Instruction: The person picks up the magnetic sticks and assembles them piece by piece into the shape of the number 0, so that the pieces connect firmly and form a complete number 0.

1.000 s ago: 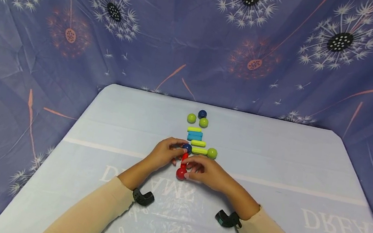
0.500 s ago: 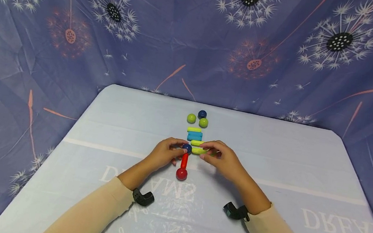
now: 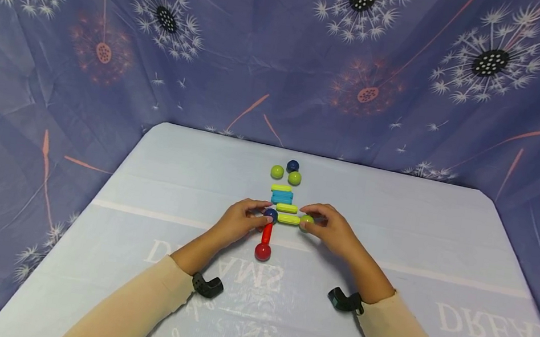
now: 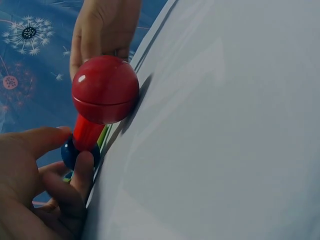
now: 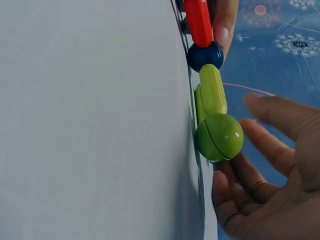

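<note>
My left hand [image 3: 235,222] pinches a dark blue ball [image 3: 271,213] between thumb and finger. From that ball a red rod [image 3: 267,234] runs toward me and ends in a red ball [image 3: 263,252]. To its right a yellow-green ribbed rod [image 3: 288,219] joins the blue ball to a green ball [image 5: 220,137]. Around the green ball my right hand [image 3: 332,230] is spread, fingertips right at its surface in the right wrist view. In the left wrist view the red ball [image 4: 105,90] hides part of the right hand.
Behind the joined pieces lie a loose yellow-green rod [image 3: 287,208], blue rods [image 3: 282,197] and another yellow-green rod [image 3: 281,188]. Farther back rest two green balls [image 3: 277,172] and a dark blue ball [image 3: 293,166]. A patterned cloth [image 3: 243,61] hangs behind the white table [image 3: 399,209].
My right hand has left the red ball and moved up and right, over the yellow-green rod to the green ball. The left hand stays at the blue ball.
</note>
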`<state>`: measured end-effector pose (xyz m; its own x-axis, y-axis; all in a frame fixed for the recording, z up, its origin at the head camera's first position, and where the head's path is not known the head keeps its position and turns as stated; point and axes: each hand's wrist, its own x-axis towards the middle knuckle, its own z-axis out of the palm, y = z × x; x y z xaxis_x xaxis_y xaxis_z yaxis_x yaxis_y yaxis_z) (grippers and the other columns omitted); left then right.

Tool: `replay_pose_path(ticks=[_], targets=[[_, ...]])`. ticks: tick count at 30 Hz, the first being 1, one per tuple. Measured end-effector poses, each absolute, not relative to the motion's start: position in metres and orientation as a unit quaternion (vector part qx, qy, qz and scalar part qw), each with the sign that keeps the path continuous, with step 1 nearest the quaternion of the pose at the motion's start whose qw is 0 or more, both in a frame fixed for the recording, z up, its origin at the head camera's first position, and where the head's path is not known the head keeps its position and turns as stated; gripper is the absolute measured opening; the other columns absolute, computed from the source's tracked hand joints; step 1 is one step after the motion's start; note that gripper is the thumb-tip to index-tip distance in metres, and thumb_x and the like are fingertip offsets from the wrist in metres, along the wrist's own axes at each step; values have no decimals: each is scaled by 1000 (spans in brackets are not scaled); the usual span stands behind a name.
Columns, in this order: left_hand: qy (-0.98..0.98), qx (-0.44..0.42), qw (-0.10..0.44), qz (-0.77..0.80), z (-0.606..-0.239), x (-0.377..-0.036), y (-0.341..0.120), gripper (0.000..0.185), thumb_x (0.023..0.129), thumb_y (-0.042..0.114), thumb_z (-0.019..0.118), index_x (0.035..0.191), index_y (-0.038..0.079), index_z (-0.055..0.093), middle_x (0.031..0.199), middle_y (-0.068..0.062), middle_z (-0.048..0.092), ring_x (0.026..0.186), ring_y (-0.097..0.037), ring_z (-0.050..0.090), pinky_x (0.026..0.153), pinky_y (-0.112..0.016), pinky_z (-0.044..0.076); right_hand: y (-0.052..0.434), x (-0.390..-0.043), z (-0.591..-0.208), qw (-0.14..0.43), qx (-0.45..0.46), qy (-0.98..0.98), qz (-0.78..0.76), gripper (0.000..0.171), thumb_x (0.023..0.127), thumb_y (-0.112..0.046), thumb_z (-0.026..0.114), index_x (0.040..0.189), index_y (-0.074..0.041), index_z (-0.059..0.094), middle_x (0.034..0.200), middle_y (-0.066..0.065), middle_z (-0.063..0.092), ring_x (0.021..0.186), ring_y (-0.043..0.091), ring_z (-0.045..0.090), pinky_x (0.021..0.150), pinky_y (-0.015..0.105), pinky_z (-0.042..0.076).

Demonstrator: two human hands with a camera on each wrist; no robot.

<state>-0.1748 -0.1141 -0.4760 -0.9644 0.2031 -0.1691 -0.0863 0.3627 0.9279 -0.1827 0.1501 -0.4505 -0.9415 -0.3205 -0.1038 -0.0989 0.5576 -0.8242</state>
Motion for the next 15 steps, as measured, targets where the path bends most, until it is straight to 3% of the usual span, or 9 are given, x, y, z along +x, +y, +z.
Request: replay_pose_path(ticks=[3, 8, 15], targets=[[822, 42, 113, 557, -474, -175, -112, 46, 91, 26, 77, 135, 19, 66, 119, -9, 61, 80, -13, 65, 66, -23, 52, 152, -183, -454, 133, -120, 876, -449, 35, 93, -26, 74, 127, -19, 68, 128, 8, 63, 116, 26, 57, 102, 46, 47], [839, 56, 79, 535, -467, -175, -110, 41, 91, 29, 76, 130, 19, 70, 119, -6, 62, 87, -17, 60, 64, -26, 54, 155, -185, -459, 138, -126, 876, -444, 33, 94, -25, 73, 127, -20, 69, 124, 7, 65, 111, 25, 58, 98, 43, 47], [865, 83, 37, 493, -458, -183, -101, 31, 92, 24, 75, 122, 15, 74, 118, -7, 65, 104, -22, 65, 93, -38, 56, 156, -188, -463, 141, -135, 874, -446, 32, 94, -23, 72, 126, -21, 69, 121, 6, 66, 106, 24, 59, 94, 38, 47]])
